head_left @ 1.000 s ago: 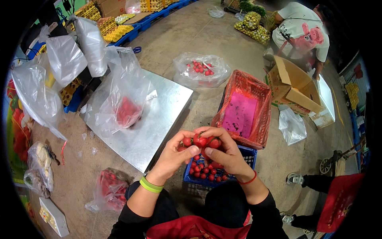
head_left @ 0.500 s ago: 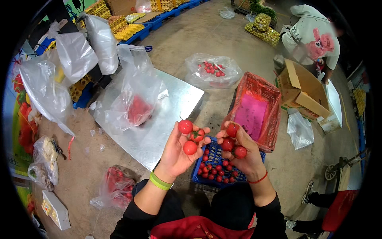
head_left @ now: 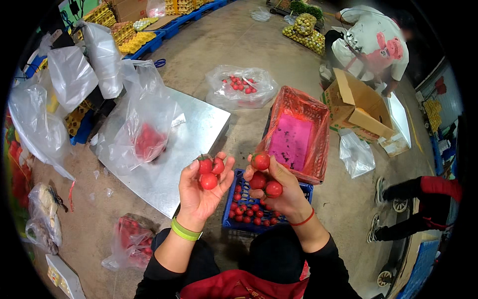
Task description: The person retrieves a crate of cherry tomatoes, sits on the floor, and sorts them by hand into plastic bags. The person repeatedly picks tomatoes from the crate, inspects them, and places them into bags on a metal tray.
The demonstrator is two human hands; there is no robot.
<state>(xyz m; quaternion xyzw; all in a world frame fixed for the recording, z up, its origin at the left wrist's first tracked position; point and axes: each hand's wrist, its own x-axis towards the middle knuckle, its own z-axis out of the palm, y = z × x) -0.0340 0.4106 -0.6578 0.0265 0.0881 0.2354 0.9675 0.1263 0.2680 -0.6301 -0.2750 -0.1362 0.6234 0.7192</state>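
Observation:
My left hand (head_left: 198, 202) is palm up, its fingers curled around three red cherry tomatoes (head_left: 208, 181). Beside it, my right hand (head_left: 291, 199) grips three more cherry tomatoes (head_left: 274, 189) between thumb and fingers. Both hands are raised over a blue plastic crate (head_left: 309, 192), where several loose cherry tomatoes (head_left: 247, 212) lie on the slotted bottom. Just beyond the hands stands a red crate (head_left: 318, 162) lined with red plastic, with a pink sheet (head_left: 290, 139) inside.
A metal platform (head_left: 199, 114) at left carries a clear bag of red produce (head_left: 149, 142). Bagged tomatoes lie on the floor ahead (head_left: 241, 84) and at lower left (head_left: 132, 236). A person (head_left: 376, 45) bends by an open cardboard box (head_left: 366, 117); another person's legs (head_left: 403, 189) are at right.
The whole view has shifted, so the scene sits further left. In my left hand the tomatoes have turned and bunched closer. The person at right shows more.

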